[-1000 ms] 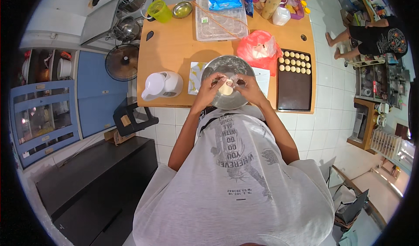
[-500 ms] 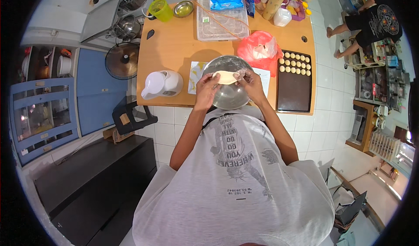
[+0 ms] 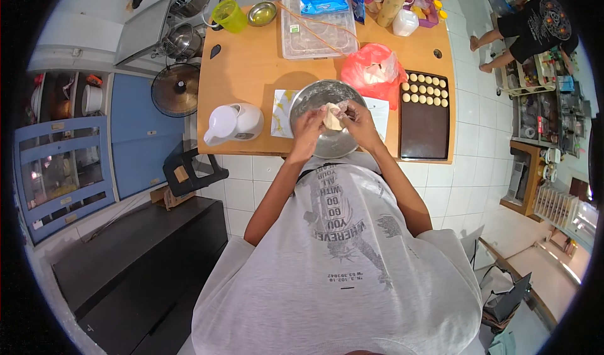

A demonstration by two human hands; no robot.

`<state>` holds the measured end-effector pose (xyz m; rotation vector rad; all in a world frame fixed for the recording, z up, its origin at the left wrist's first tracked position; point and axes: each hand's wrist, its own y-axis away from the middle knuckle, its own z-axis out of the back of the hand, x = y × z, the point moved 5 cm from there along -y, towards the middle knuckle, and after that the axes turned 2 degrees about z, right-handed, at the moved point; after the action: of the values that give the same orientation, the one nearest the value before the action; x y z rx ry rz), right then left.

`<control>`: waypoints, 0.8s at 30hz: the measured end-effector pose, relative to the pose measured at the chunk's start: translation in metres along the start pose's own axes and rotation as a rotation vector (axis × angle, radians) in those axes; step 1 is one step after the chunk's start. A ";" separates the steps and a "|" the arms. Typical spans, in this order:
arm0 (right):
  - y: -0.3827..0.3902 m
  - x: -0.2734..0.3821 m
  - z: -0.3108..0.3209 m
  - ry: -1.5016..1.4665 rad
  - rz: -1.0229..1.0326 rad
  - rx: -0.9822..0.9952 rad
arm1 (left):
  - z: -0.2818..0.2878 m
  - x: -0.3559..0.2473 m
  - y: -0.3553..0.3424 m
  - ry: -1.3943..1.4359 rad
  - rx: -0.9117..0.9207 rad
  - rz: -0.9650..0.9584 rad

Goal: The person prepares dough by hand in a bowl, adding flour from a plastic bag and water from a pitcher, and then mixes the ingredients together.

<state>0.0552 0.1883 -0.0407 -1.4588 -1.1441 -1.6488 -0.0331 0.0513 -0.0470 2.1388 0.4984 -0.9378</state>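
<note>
A: Pale lump of dough [image 3: 331, 117] sits right over the steel bowl [image 3: 314, 98], held between both hands

B: How are the fingers?

A: Left hand [image 3: 309, 127] curls its fingers onto the dough's left side, right hand [image 3: 356, 119] closes its fingers on the right side. Both are clamped on that one lump

B: And the bowl?

A: On the wooden table [image 3: 251, 72], at the near edge, right in front of the person's chest

B: What's around the bowl?

A: Just left of the bowl, a stained sheet of paper [image 3: 281, 112], then a white jug [image 3: 234, 123] beyond that. Right of the bowl, a dark baking tray [image 3: 425, 128] with rows of small dough balls [image 3: 426, 89] at its far end. Behind the bowl to the right, a red plastic bag [image 3: 375, 72]; straight behind it, a clear lidded box [image 3: 318, 35]. Farther back left, a green cup [image 3: 230, 16]
</note>
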 end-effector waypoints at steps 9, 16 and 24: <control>-0.006 -0.006 0.010 -0.055 -0.026 -0.238 | 0.016 -0.005 -0.006 -0.244 -0.215 -0.146; -0.003 0.007 0.001 -0.176 0.040 -0.050 | 0.001 -0.043 0.003 -0.608 0.014 -0.239; -0.002 0.006 0.000 -0.065 -0.003 -0.002 | -0.002 -0.023 -0.005 -0.220 0.057 -0.173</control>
<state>0.0521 0.1895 -0.0357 -1.5219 -1.1811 -1.6159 -0.0503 0.0550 -0.0306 2.0347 0.5576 -1.2817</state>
